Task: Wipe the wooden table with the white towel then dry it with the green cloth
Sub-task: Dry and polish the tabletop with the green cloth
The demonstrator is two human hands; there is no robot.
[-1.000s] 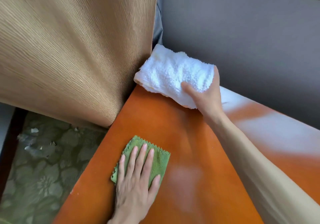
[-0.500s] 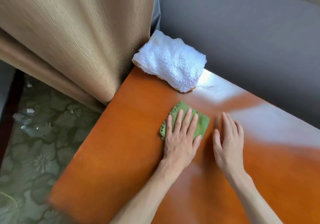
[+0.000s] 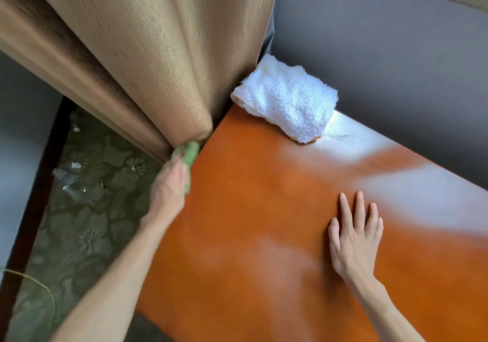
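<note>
Green cloth [image 3: 190, 153] now edgeward, seemingly blurred.

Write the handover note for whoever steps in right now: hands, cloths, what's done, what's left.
Left hand: at the table's left edge, on the green cloth; blurred, grip unclear.
Right hand: flat on the wooden table, fingers straight, holding nothing.
White towel: folded, set down at the far corner against the curtain.
Done: the towel is put aside, so wiping looks finished.
Left: drying, apparently just at the left edge now; the rest of the top remains.
</note>
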